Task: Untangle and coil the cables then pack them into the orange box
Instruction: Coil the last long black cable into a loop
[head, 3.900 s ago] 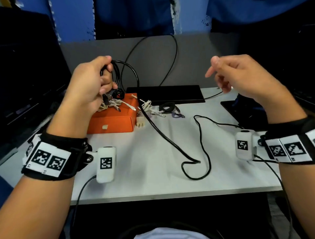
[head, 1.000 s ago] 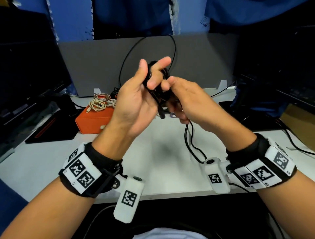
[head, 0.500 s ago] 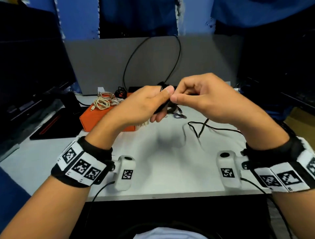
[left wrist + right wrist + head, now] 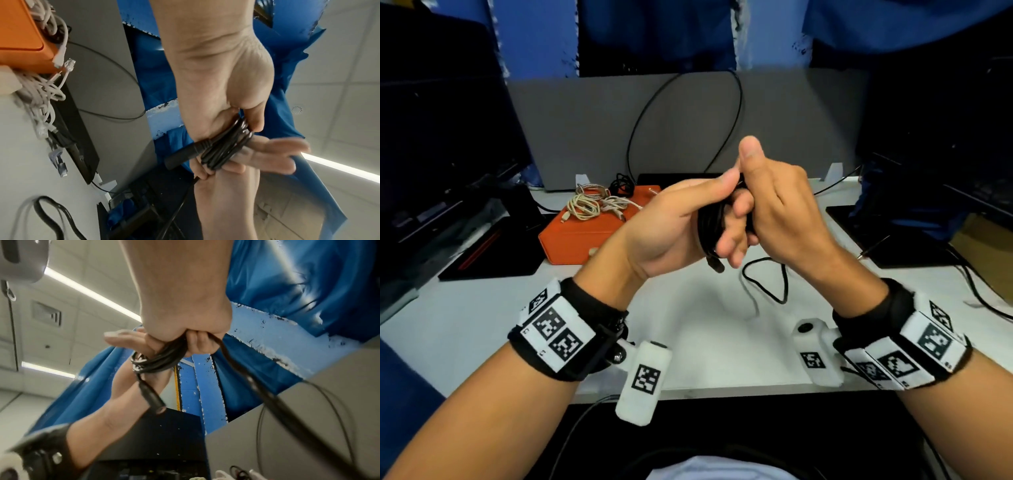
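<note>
Head view shows both hands raised together above the middle of the white surface (image 4: 688, 342), working one black cable (image 4: 707, 226). The left hand (image 4: 671, 233) is palm-up with its fingers mostly straight, and a tight bundle of black cable loops lies across them, its thumb laid along the top of the bundle. The right hand (image 4: 780, 209) meets it from 3 o'clock, fingers curled around the same loops, thumb sticking up.

Left wrist view gives the closest look: the coil (image 4: 224, 149) sits across the left fingers (image 4: 273, 154), pinched under the thumb, and a thick black plug (image 4: 183, 154) juts out of the bundle toward 8 o'clock. In the right wrist view the right hand (image 4: 185, 327) is closed around the loops (image 4: 156, 360), the plug (image 4: 152, 400) hangs below, and a loose length of the cable (image 4: 273, 402) runs off toward 5 o'clock, blurred.

Below the hands in the head view, that loose tail (image 4: 767, 281) lies in a slack bend on the surface.

At 10 o'clock from the hands stands the orange box (image 4: 585, 236), lid closed, with a heap of pale cables (image 4: 592, 204) and a small dark cable bundle (image 4: 621, 183) resting on top of it.
</note>
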`<state>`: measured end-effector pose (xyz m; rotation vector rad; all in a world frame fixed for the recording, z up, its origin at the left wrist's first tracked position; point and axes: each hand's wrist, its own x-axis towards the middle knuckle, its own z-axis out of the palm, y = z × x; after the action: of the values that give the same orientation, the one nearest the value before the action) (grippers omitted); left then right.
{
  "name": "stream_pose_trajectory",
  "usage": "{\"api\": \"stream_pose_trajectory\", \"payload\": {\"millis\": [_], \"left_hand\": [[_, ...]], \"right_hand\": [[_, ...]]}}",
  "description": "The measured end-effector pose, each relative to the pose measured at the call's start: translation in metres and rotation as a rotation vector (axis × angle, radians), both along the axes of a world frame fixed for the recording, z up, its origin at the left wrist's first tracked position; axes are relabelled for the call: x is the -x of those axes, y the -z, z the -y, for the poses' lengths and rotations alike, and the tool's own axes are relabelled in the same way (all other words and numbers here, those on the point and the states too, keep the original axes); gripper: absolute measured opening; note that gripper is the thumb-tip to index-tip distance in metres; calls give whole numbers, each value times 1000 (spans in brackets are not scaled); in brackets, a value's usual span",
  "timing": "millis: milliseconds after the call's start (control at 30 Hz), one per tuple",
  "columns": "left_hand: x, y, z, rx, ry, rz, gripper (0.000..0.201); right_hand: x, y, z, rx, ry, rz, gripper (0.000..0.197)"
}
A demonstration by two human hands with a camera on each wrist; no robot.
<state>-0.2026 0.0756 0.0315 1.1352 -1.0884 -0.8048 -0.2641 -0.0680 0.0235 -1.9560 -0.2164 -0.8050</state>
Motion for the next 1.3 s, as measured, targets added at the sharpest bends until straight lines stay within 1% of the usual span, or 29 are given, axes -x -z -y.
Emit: {"api": "stream_pose_trajectory", "payload": {"millis": [67,133,233,300,367,433,500,567,633,667,700,767,800,867,933,967,1033,1100,1133,1167,1200,1233,1300], "left_hand": [[2,-2,1,-55,37,-48,58],[4,-4,2,-60,25,-73,59],[13,-5,6,46,8,-132,55],[21,-5,10,121,-2,-188,53],[24,-6,12,176,-13,-219,52],[23,-9,11,217,-25,-226,51],[20,-14,6,260,-51,-217,54],[13,-22,1,329,-92,-243,55],[5,-30,-4,440,-147,-309,52],[0,-31,-6,490,-211,-331,50],[-4,-31,-7,522,-311,-334,50],[-12,-26,-6,535,-528,-280,51],[-15,-23,-5,528,-617,-226,50],[-17,-20,-2,467,-779,-24,45],[-17,-17,1,343,-906,253,38],[-17,-15,2,273,-947,385,35],[-22,-9,2,120,-1000,674,32],[-26,-5,-1,-114,-1049,976,31],[-29,-4,-2,-231,-1044,1039,34],[-30,-5,-2,-326,-1002,1018,42],[-30,-6,-3,-379,-915,936,50],[-28,-8,-4,-393,-809,820,57],[-22,-11,-6,-384,-617,606,70]], "right_hand": [[0,1,2,46,14,-12,62],[1,-1,3,58,9,-12,62],[1,-8,3,-76,-100,-32,65],[2,-14,5,-157,-137,-33,68],[4,-17,5,-232,-174,-52,63],[8,-20,1,-298,-203,-119,59],[6,-19,-1,-319,-171,-193,61],[1,-15,1,-289,-153,-242,57],[-4,-6,3,-177,-212,-271,43],[-5,-1,3,-95,-244,-294,35],[-5,3,3,-17,-261,-323,30],[-6,7,2,101,-253,-381,30],[-7,8,0,152,-258,-393,30],[-7,8,-4,301,-268,-392,28],[-3,5,-7,411,-271,-401,30],[-1,2,-6,427,-265,-396,29],[2,-3,-4,414,-217,-353,22],[3,-8,-1,369,-124,-279,15],[3,-10,1,329,-85,-233,12],[3,-12,3,279,-61,-190,10],[3,-14,5,233,-52,-157,9],[5,-15,7,209,-48,-135,9],[8,-17,8,236,-46,-94,12]]}}
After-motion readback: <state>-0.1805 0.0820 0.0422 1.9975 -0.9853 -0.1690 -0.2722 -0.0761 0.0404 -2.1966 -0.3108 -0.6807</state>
